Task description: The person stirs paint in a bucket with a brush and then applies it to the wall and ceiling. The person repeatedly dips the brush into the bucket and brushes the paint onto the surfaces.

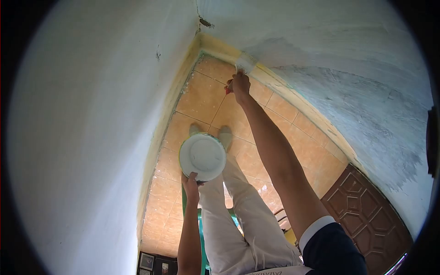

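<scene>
In my right hand point(240, 85), fingers closed, is a red-handled paintbrush point(246, 63) with a wide, pale, blurred head. The brush reaches the yellowish strip along the bottom of the right wall, near the corner. My left hand point(191, 182) grips the near rim of a round white tub point(203, 158), thumb over the edge. White material coats the tub's inside, and its rim has greenish-yellow marks. The tub is held in front of my legs, above the floor.
A pale left wall point(87, 128) and a right wall point(357, 101) with grey patches meet in a corner. White specks dot the orange tiled floor point(201, 94). Green plastic furniture point(201, 238) shows by my legs. A brown panelled door point(366, 215) is at lower right.
</scene>
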Motion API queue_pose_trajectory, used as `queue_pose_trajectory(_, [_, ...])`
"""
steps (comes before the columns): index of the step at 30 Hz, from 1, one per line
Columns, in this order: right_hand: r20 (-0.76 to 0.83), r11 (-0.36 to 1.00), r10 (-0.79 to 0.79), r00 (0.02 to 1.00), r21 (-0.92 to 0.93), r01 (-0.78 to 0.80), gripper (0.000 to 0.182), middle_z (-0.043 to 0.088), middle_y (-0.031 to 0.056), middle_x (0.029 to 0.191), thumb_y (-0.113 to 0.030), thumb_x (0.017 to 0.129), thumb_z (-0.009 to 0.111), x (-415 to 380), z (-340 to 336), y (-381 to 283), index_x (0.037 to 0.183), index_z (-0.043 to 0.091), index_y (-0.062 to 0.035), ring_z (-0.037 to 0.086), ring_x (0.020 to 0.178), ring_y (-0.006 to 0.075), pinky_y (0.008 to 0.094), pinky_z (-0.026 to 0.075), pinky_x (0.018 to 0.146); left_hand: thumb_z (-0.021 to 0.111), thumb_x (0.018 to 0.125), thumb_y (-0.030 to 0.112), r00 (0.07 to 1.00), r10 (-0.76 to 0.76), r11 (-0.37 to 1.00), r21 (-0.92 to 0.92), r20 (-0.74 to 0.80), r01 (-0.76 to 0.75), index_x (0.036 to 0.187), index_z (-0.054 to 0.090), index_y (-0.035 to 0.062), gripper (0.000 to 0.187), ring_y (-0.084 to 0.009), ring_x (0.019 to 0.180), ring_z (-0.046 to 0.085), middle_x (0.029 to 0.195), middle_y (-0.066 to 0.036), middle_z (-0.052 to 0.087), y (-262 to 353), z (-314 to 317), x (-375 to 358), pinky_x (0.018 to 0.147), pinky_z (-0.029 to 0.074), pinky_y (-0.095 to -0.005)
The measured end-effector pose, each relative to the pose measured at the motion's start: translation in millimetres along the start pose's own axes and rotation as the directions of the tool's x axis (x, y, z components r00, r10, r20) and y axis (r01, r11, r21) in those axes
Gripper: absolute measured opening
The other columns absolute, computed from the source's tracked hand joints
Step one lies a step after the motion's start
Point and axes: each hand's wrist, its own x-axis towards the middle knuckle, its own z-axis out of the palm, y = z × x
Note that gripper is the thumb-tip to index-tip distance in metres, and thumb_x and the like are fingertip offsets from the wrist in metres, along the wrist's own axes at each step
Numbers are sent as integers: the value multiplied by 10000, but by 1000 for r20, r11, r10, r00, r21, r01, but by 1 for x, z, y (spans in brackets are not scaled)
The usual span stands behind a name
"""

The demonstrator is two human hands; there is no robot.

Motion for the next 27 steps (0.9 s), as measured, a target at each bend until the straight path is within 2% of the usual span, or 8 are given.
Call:
queue_pose_trajectory(6, [32,996,75,997,52,-77,394,641,151,827,-352,1066,380,31,3,20,1145,522,7,666,630,244,377,618,560,575,829,119,1000,-22,1000,9,-19,22,1263,516,30,448,-195,730,642,1036,-115,622,0,5,-13,507,523,-288])
queue_pose_trajectory(9, [7,997,73,997,18,-74,389,638,129,783,-369,1047,417,33,-3,34,1034,561,-8,642,558,223,365,585,502,578,817,143,1000,-15,1000,14,-7,15,1294,513,56,489,-190,703,635,1011,-106,620,1,4,-24,505,516,-277])
queue_pose_trajectory(11, [-8,981,84,996,175,-81,365,621,127,699,-316,1046,447,24,-16,44,917,587,-4,603,465,219,356,478,371,577,814,141,1000,8,1000,-1,7,-8,1295,514,58,492,-190,702,633,1006,-109,619,13,9,-37,508,517,-277])
queue_pose_trajectory(13, [46,978,46,998,200,-54,443,560,82,570,-392,1047,461,-22,-39,42,756,541,-69,515,383,183,337,395,338,573,811,136,1000,8,1000,-2,22,-8,1298,511,59,497,-192,694,634,1005,-111,618,17,8,-46,502,515,-277])
queue_pose_trajectory(17, [-24,925,-65,998,374,70,474,413,-25,508,-466,1070,459,-168,-101,11,795,543,-89,383,374,86,255,352,385,550,838,85,996,22,1000,8,81,-23,1334,494,25,503,-189,707,650,1054,-127,628,59,7,-81,490,535,-276])
queue_pose_trajectory(20, [-149,935,-48,988,342,97,453,423,-30,515,-454,1072,464,-241,-143,-26,855,572,-71,386,387,69,244,347,390,552,828,77,978,79,996,23,192,-85,1364,483,36,542,-190,686,655,1064,-133,632,79,2,-98,469,536,-274])
queue_pose_trajectory(22, [-190,945,-188,964,232,230,452,430,-31,525,-446,1073,469,-278,-172,-48,893,604,-53,394,400,60,240,337,389,552,825,73,970,109,991,54,218,-123,1367,482,39,548,-192,675,659,1067,-134,633,91,5,-110,461,538,-273])
queue_pose_trajectory(27, [-324,907,-329,887,153,392,470,466,-2,491,-372,1084,466,-331,-196,-134,856,633,4,438,394,69,253,359,387,550,819,60,939,165,969,126,302,-211,1382,478,47,568,-208,686,686,1076,-144,643,113,6,-116,454,553,-277])
